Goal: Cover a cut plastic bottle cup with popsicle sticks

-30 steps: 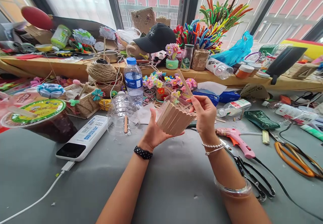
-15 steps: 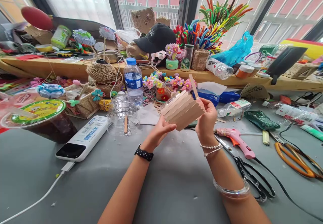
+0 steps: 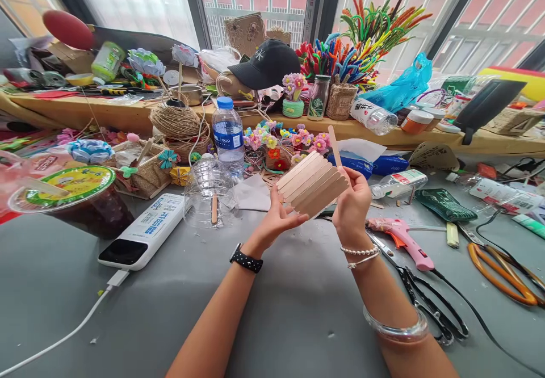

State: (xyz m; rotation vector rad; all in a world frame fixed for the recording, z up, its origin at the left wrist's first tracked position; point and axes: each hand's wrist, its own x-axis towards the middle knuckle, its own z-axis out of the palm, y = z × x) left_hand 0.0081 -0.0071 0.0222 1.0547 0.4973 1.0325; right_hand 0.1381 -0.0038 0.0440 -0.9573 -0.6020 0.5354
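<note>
A panel of craft sticks [image 3: 315, 184], laid side by side with rounded ends making a scalloped edge, is held up over the grey table, tilted. My left hand [image 3: 281, 219] grips its lower left side, the thumb along the bottom edge and fingers at the left. My right hand [image 3: 353, 199] is closed at the panel's right end, pinching a single craft stick [image 3: 335, 146] that points upward. Some of its fingers are hidden behind the panel. Right of that hand lies a pink glue gun [image 3: 409, 244].
Black-handled scissors [image 3: 430, 304] and orange-handled scissors [image 3: 502, 270] lie at right. At left are a white power bank [image 3: 147, 233] and a sealed drink cup [image 3: 89, 208]. A clear plastic piece [image 3: 208, 196] and water bottle [image 3: 227, 139] stand behind. A crowded wooden shelf [image 3: 264, 122] runs along the back.
The whole view has shifted slightly, so most things sit a little farther right. My left hand's fingers have loosened and spread a little at the panel's edge; the right still pinches the single stick.
</note>
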